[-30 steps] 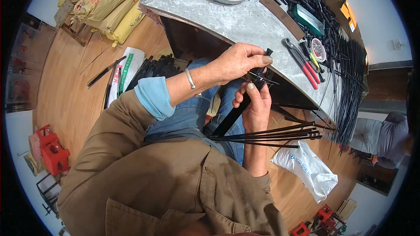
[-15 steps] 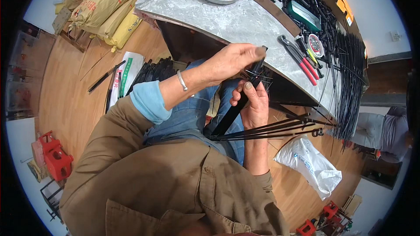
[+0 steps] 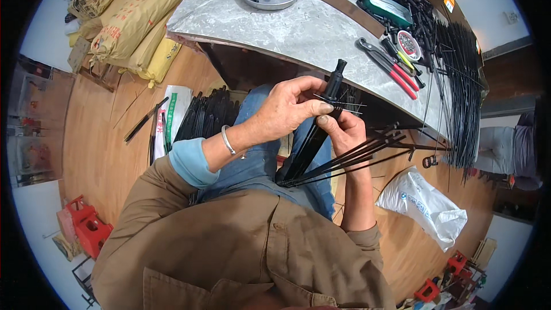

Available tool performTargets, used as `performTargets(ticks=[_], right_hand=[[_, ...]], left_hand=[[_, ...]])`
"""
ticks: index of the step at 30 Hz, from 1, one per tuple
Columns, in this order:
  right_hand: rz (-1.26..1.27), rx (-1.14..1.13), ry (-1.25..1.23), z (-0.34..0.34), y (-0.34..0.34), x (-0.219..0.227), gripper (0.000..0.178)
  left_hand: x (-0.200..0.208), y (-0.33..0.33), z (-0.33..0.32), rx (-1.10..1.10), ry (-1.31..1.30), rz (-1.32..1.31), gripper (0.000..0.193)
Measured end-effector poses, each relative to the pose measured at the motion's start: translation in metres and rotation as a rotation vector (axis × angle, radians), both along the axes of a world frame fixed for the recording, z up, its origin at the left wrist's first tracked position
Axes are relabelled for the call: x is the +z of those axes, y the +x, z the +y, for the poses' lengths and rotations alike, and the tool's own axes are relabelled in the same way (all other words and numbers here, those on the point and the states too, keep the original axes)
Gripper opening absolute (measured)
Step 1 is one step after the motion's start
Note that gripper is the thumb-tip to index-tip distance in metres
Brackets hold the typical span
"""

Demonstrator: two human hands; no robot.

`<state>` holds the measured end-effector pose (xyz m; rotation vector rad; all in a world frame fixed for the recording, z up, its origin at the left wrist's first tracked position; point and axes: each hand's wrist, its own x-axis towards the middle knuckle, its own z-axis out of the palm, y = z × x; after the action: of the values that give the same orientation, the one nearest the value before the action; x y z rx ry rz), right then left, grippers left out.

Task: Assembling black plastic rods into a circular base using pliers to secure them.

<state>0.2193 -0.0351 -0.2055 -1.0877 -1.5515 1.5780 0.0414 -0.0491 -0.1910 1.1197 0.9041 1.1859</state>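
A black umbrella frame (image 3: 304, 152) stands slanted between my thighs, with its ribbed tubular end (image 3: 336, 77) pointing up. My left hand (image 3: 290, 109) is closed round the tube just below that end, its thumb laid across it. Right below, my right hand (image 3: 347, 132) grips the same frame, its thumb near the left thumb. Thin wire ends stick out to the right between the hands. Several long black ribs (image 3: 356, 158) fan out from the frame's lower end and pass in front of my right wrist. My right fingers are partly hidden behind the frame.
On the grey table (image 3: 229, 17) are a round metal tray (image 3: 272, 3) with small black parts, red-handled pliers (image 3: 396, 72), a green box (image 3: 387, 8) and heaped black tubes. Long black rods (image 3: 462, 97) hang over its right edge. A white sack (image 3: 425, 206) lies on the floor.
My left hand has come down from the frame's top onto the tube, near my right hand. The tubular end now shows above it. The view has shifted slightly.
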Motion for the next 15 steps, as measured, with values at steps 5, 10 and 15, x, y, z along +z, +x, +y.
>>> performTargets(ticks=[5, 10, 15], right_hand=[[0.085, 0.103, -0.173, 0.012, 0.008, -0.008, 0.019], [0.155, 0.16, -0.246, 0.02, 0.016, -0.025, 0.029], [0.458, 0.294, -0.46, 0.027, 0.013, -0.044, 0.035]], left_hand=[[-0.007, 0.002, -0.002, 0.019, 0.026, -0.041, 0.035], [-0.003, 0.003, 0.0, -0.01, 0.091, 0.015, 0.031], [-0.013, 0.004, 0.0, -0.082, 0.066, 0.006, 0.033]])
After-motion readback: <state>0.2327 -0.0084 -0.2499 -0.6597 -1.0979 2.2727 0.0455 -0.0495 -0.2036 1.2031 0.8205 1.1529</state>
